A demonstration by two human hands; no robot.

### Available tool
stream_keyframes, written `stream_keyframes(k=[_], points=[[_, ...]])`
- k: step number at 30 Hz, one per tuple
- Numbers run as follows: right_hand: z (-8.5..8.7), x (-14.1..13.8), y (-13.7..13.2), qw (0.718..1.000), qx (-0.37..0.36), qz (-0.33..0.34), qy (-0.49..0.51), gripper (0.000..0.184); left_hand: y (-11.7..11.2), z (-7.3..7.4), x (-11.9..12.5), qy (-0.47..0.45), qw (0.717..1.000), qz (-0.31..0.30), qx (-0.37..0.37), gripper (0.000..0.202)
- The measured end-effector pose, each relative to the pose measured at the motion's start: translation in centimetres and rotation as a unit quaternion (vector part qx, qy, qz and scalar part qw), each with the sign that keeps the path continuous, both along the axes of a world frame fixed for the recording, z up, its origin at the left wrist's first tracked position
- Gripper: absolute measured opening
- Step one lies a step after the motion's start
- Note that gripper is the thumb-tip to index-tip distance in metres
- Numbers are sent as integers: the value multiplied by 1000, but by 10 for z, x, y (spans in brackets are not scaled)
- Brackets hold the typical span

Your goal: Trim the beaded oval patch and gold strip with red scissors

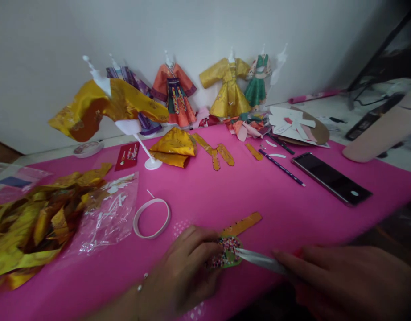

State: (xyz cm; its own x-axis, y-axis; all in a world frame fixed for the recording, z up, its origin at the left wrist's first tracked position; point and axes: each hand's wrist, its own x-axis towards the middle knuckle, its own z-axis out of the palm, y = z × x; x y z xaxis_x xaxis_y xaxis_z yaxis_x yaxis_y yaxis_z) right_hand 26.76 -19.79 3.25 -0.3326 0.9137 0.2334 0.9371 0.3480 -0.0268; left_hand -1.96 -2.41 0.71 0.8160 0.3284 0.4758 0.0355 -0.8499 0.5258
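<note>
My left hand (192,258) has its fingers closed on the left side of a small green dish of beads (232,245), whose multicoloured beads are partly hidden by my fingers. My right hand (346,276), blurred, grips scissors (262,259) with silver blades together and red showing near the fingers. The blade tips reach into the right side of the dish, among the beads. Just behind the dish lies a gold fabric strip (245,223) with dark dots along it. Whether the tips touch a bead is too small to tell.
A roll of pale tape (152,218) lies left of my hands, beside a plastic bag (108,218) and gold fabric scraps (41,218). A phone (332,178) and a purple pencil (282,167) are at right. Dressed doll stands (174,93) line the wall; one gold-draped stand (108,102) leans.
</note>
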Motion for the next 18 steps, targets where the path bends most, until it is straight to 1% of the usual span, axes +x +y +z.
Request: stream_keyframes(k=[4,10,15,18], points=[[-7,-6,1,999,28,20,-6,51,-2,0,2,-5,1000,-2,19,33],[-12,-9,-2,999,22,20,-30,49,-4,3,3,-8,999,-10,29,30],[-13,-10,1,999,37,28,5,45,-5,7,2,-2,1000,-16,27,26],[-12,-11,1,999,27,31,-3,44,-4,8,3,-2,1000,-14,25,25]])
